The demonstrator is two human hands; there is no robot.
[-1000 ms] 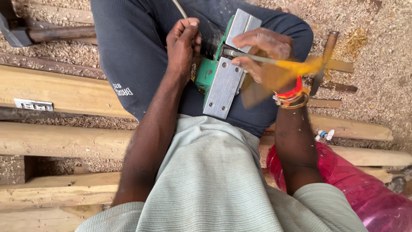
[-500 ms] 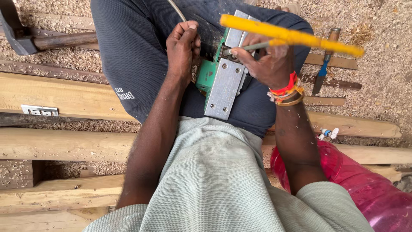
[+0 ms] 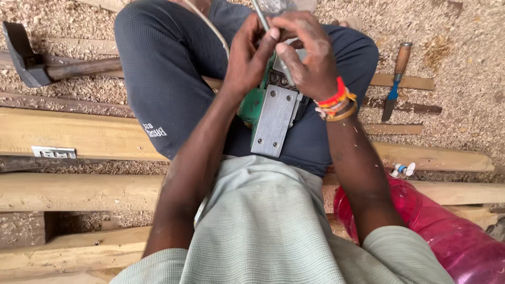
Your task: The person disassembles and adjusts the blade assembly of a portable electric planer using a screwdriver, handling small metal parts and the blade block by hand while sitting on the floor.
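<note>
Gripped between the thumb and fingers of the right hand (image 3: 310, 55) is a thin grey metal rod (image 3: 261, 17), seemingly a tool shank, pinched narrowly near its lower end; its upper end is cut off by the top edge of the head view. The left hand (image 3: 250, 55) is closed against the same spot from the other side, its fingers curled round the rod and pressed to the body of the machine beneath.

That machine, a green electric planer (image 3: 271, 113), is laid upside down across the lap, its flat grey sole plate turned upward and marked by small screw heads. Its long axis is run from the belly outward toward the knees, slightly tilted to the right. The point being worked, a dark slot at the far end of the sole plate, is found directly under both hands, so neither hand is clearly nearer. The rod is set steeply to the plate, leaning up and away to the left.

A pale cord (image 3: 210, 26) is seen trailing over the left thigh. On the sawdust-strewn ground, a hammer (image 3: 31, 63) is laid well apart to the left, a blue-bladed chisel (image 3: 395, 81) to the right, and a red plastic container (image 3: 436, 231) just beside the right elbow, among long timber planks (image 3: 73, 134).
</note>
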